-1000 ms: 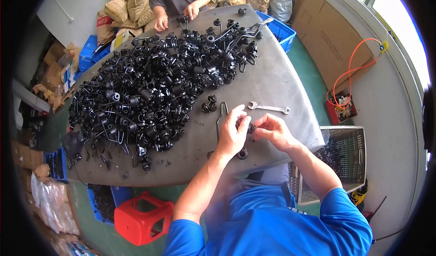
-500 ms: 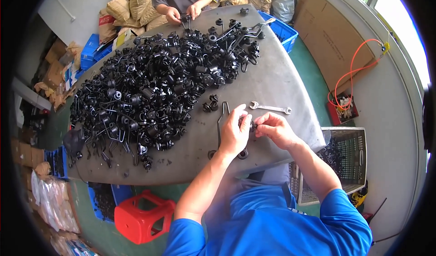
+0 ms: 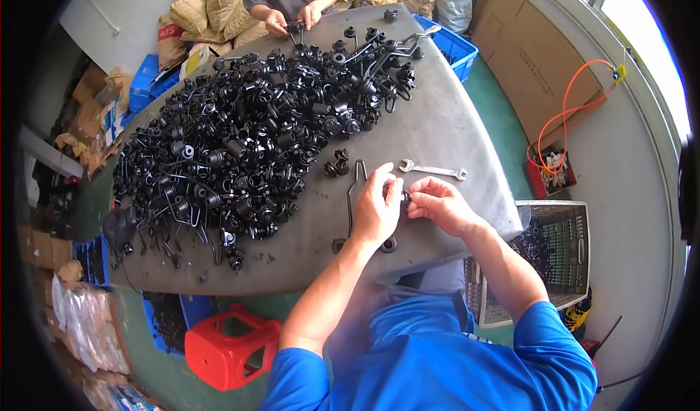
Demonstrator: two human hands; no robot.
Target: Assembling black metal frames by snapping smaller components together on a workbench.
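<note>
My left hand (image 3: 377, 210) is closed around a small black part (image 3: 405, 194), mostly hidden by the fingers. My right hand (image 3: 443, 208) pinches the same part from the other side with thumb and fingertips. Just beyond my hands lies a silver open-end wrench (image 3: 433, 170). Left of my left hand is a bent black metal rod (image 3: 351, 200), partly covered by that hand. A black ring-shaped piece (image 3: 389, 244) shows beside my left wrist. A small cluster of black clamp-like parts (image 3: 337, 164) sits apart from the big pile.
A large heap of black parts (image 3: 240, 134) covers the table's left and middle. Across the grey table (image 3: 445, 119), a co-worker's hands (image 3: 292, 22) hold a black part. A red stool (image 3: 232, 345) stands lower left; a grey crate (image 3: 572, 258) is at right.
My hands stay at the same spot, with only slight finger movement around the small black part. The whole view has shifted very slightly.
</note>
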